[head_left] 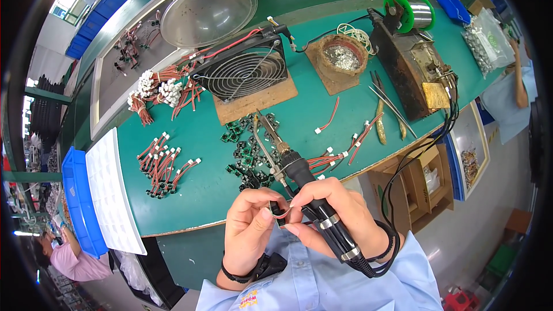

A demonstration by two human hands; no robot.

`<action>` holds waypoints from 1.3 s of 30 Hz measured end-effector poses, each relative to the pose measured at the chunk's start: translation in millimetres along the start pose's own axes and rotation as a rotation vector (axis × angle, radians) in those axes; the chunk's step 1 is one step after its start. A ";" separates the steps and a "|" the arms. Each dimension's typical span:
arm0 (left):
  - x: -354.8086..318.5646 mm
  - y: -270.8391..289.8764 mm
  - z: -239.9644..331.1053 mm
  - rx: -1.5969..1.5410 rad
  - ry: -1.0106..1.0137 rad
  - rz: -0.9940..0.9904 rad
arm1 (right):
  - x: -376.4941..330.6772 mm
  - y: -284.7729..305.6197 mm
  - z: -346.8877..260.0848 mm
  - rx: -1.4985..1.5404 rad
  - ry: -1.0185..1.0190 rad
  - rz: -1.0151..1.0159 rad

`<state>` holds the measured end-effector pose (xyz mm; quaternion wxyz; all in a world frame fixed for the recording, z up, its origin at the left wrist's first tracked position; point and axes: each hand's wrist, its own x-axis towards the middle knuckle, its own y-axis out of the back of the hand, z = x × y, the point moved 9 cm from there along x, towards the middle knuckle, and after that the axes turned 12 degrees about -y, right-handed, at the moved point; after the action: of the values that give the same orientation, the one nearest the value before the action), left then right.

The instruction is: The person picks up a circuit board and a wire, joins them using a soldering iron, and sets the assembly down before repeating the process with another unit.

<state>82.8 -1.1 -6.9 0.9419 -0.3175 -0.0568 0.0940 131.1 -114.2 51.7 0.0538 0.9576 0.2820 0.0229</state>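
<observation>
Close to your blue shirt, the fingers of your left hand (247,233) are pinched on a small black and green part (279,219) with thin, bendy wires. The part sits just over the near edge of the tabletop (196,201). Your fingers hide much of it, so you cannot tell which way its long side runs. The wires curl toward your right hand (340,219), whose fingers are wrapped tight on the soldering iron (296,170). You cannot tell if its fingertips pinch the wires too.

The iron is long and thin, with a smooth black handle, shiny rings and a dull metal front. It lies on a slant: its tip points away from you and a bit left, and its back end, with the cord, points back to your right. A skinny metal tube runs along its front.

Past your hands is a bumpy heap of little green and black boards (247,158). Left of it lie red and black wires (164,164) with white plastic ends. To the right rest thin, shiny tweezers (394,106) and pliers (381,124) with worn yellow handles.

Farther off, a square black fan (242,72) with round wire loops stands on a flat brown board (256,103). Beyond it is a big, round, shiny metal dish (210,14).
</observation>
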 end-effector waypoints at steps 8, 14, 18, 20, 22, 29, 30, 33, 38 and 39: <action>0.1 -2.2 10.9 0.073 -0.015 -0.011 | 1.8 4.4 -5.4 -0.047 0.052 0.002; -1.9 -0.2 11.6 0.144 0.080 0.000 | 1.6 5.4 -5.1 -0.057 0.046 -0.003; -2.2 0.4 8.8 0.106 0.055 -0.094 | 1.2 7.6 -6.2 -0.063 0.051 0.004; -1.0 -1.8 8.7 0.090 0.048 -0.110 | 1.1 9.8 -5.7 -0.052 0.052 0.013; 0.4 -6.2 9.1 0.058 0.038 -0.140 | 0.8 13.3 -5.1 -0.030 0.051 0.031; 5.1 1.1 5.3 0.116 0.042 0.011 | -1.0 26.1 -14.6 -0.459 0.133 0.201; 6.3 7.4 4.4 0.138 0.033 0.057 | -1.4 27.6 -20.5 -0.637 0.200 0.272; 13.6 14.5 7.1 0.200 -0.078 0.097 | -25.9 44.8 -3.5 -0.273 0.272 0.436; 15.1 27.9 15.3 0.305 -0.223 0.170 | -54.3 49.3 6.1 -0.470 0.246 0.280; 15.5 29.2 14.1 0.303 -0.227 0.180 | -55.8 47.2 8.1 -0.471 0.248 0.269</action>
<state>91.5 33.3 -12.7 0.9542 -0.1636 -0.1190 0.2206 110.2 -184.7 48.3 0.2363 0.9374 0.1440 0.2114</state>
